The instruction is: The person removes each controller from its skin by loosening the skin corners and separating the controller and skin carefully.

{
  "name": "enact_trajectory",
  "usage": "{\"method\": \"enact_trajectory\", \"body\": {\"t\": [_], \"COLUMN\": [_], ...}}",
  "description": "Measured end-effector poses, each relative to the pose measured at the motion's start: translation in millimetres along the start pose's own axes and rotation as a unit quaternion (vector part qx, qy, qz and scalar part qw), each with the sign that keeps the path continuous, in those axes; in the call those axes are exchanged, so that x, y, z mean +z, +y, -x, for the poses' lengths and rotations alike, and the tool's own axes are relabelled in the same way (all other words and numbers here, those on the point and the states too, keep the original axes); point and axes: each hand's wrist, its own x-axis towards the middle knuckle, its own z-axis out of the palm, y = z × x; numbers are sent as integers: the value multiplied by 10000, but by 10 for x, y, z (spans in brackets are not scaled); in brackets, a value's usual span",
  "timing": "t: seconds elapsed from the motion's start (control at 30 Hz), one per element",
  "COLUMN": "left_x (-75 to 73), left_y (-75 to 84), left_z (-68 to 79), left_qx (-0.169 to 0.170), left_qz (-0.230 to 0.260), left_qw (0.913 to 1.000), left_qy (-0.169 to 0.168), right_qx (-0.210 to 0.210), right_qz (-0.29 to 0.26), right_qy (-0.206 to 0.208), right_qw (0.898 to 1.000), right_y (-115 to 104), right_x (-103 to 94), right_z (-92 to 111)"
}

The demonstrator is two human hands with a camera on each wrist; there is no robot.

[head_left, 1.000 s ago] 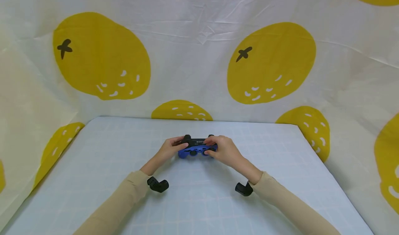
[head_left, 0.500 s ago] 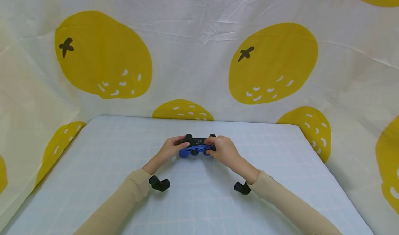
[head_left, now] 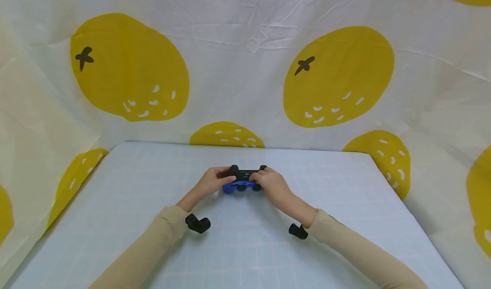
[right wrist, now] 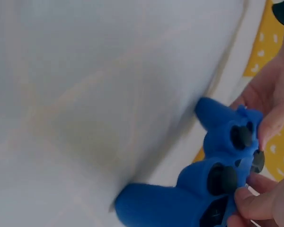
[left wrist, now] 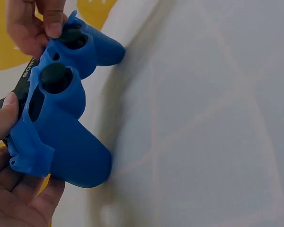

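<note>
A black game controller [head_left: 239, 175] in a blue silicone cover [left wrist: 85, 151] is held over the table, its top edge bearing white lettering. The cover wraps the handles and surrounds both thumbsticks [left wrist: 56, 78], while black casing shows along the top side. My left hand [head_left: 209, 183] grips one end, thumb [left wrist: 7, 116] on the black casing and fingers curled beneath. With thumb and fingers bunched together, my right hand [head_left: 277, 190] pinches the cover's edge beside the other thumbstick [right wrist: 222, 179]. In the head view that hand hides the controller's right end.
A pale checked cloth covers the table [head_left: 238, 255]. Behind and at the sides hangs a white curtain [head_left: 234, 67] printed with large yellow fruit. Small black wrist cameras [head_left: 197, 223] stick out from both beige sleeves [head_left: 143, 248].
My right thumb has drawn up from the lower part of the cover toward the fingers, so that hand is more bunched. My left hand keeps its grip; the head view has shifted slightly.
</note>
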Motion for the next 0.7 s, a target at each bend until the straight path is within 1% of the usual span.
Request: {"method": "enact_trajectory", "body": {"t": [0.07, 0.13, 0.23, 0.37, 0.47, 0.63, 0.7], "left_x": [1, 10, 28, 29, 25, 32, 32], "left_y": [27, 50, 91, 127, 139, 156, 150], "left_z": [15, 32, 61, 72, 55, 33, 38], "left_qx": [272, 454, 564, 362, 183, 10, 18], "left_qz": [-238, -420, -657, -789, -863, -889, -935], "left_qw": [9993, 9981, 9961, 9960, 9958, 9959, 9954], "left_qy": [10, 59, 142, 227, 229, 178, 188], "right_qx": [-58, -45, -29, -125, -379, -1087, -1301], "right_qz": [-42, -149, -308, -651, -736, -431, -299], "right_qy": [21, -35, -181, -231, -166, 38, 135], "right_qw": [10000, 9999, 9994, 9975, 9964, 9931, 9910], "right_y": [-7, -12, 10, 89, 142, 186, 194], "right_x": [2, -13, -26, 13, 50, 55, 58], "right_z": [-9, -16, -3, 43, 78, 148, 171]}}
